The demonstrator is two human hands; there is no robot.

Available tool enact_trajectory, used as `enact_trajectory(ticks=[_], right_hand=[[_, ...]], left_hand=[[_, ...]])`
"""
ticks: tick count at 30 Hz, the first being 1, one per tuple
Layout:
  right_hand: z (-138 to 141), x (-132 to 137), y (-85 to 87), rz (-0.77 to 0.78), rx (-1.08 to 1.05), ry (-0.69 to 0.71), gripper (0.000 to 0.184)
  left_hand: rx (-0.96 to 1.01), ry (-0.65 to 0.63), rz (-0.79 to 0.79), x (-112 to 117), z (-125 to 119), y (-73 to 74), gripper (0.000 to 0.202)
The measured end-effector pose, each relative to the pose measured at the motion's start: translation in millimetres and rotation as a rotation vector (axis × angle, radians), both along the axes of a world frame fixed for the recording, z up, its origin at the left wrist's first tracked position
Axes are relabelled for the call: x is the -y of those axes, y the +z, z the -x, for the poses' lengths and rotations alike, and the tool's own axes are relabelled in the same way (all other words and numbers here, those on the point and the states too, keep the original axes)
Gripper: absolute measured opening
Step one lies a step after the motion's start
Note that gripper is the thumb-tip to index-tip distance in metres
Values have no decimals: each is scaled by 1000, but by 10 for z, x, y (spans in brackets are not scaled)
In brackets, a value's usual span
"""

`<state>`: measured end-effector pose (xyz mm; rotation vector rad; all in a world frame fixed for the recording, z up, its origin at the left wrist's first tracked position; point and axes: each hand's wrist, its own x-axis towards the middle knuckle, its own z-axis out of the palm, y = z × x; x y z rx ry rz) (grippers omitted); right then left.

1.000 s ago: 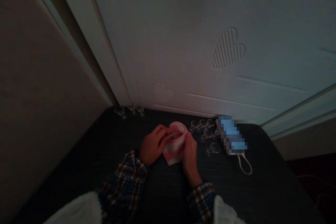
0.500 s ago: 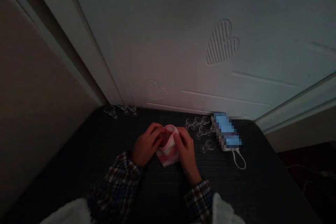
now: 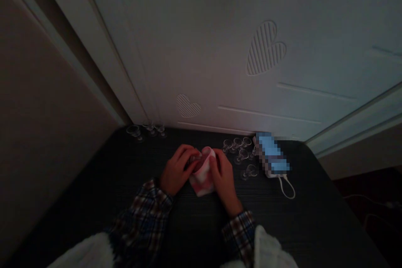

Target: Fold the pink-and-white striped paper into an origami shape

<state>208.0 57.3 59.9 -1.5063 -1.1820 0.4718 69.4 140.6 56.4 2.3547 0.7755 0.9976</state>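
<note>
Between my hands is a small pink and white cloth pouch, with its mouth held wide and facing up. My right hand is closed on the pouch's right side, thumb at the rim. My left hand is closed at the left of the mouth, fingers pinched together. A clear, shiny piece shows at its fingertips, seemingly a small clear stemmed cup, though most of it is hidden. Several small clear stemmed cups stand to the right of my right hand. One clear cup sits nearer to me.
More small clear cups are at the table's back left. A phone with a blurred screen leans at the back right, a white cable looping from it. A white panel with raised hearts rises behind the dark table.
My left fingers have drawn slightly up and out of the pouch mouth, and a clear piece now shows at their tips. My right hand still holds the pouch. The view has shifted slightly.
</note>
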Motion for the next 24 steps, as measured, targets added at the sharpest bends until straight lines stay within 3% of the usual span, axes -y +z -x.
enact_trajectory(ticks=[9, 13, 19, 24], right_hand=[[-23, 34, -1, 27, -83, -142, 29], [-41, 28, -16, 25, -61, -151, 29], [-32, 33, -1, 9, -43, -226, 31], [-16, 48, 13, -2, -22, -236, 34]], left_hand=[[127, -125, 146, 108, -39, 62, 28], [146, -104, 208, 122, -51, 90, 26], [196, -62, 448, 250, -169, 50, 23], [171, -39, 404, 326, -194, 69, 28]])
